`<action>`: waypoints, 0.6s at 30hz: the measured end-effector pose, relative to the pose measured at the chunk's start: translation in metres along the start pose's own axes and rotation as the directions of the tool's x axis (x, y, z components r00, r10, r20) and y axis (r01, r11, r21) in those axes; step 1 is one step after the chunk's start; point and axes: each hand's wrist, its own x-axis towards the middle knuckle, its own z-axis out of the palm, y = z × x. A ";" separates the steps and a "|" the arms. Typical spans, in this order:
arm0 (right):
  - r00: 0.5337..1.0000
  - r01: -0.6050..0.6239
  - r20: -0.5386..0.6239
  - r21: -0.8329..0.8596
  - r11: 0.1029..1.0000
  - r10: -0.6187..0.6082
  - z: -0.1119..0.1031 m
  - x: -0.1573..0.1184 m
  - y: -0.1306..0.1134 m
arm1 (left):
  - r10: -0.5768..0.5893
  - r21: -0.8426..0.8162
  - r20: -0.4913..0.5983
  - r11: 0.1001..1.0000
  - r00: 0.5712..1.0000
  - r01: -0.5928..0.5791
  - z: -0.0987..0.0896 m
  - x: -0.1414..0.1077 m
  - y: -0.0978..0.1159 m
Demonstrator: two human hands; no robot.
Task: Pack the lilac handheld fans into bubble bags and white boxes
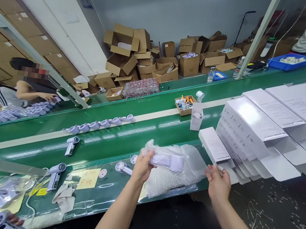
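Observation:
My left hand grips a pale lavender item in clear bubble wrap, holding it above a pile of bubble wrap bags at the bench edge. Its fingers close round the left end of the item. On the right, my right hand has its fingertips at the open flap of a small white box, the nearest of the stacked boxes. Thumb and fingers look pinched on that flap. Large stacks of white printed boxes lie beyond it.
Lavender handheld fans line the green conveyor. An upright white box stands beside a small carton of parts. Several loose fans and a yellow paper lie at left. Co-workers sit at far left; a co-worker's hand shows at bottom left.

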 end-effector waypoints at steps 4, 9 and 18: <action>0.970 0.169 0.208 -0.208 0.963 -0.126 0.034 0.006 0.007 | 0.006 -0.160 -0.181 0.986 0.983 -0.035 -0.025 0.019 0.012; 0.769 0.587 0.584 -0.485 0.648 -0.259 0.113 0.073 0.013 | 0.039 -0.263 -0.338 0.955 0.940 -0.135 -0.029 0.049 0.030; 0.351 0.817 0.927 -0.372 0.441 0.133 0.221 0.174 0.061 | 0.191 -0.002 -0.326 0.979 0.926 -0.203 0.012 0.151 0.036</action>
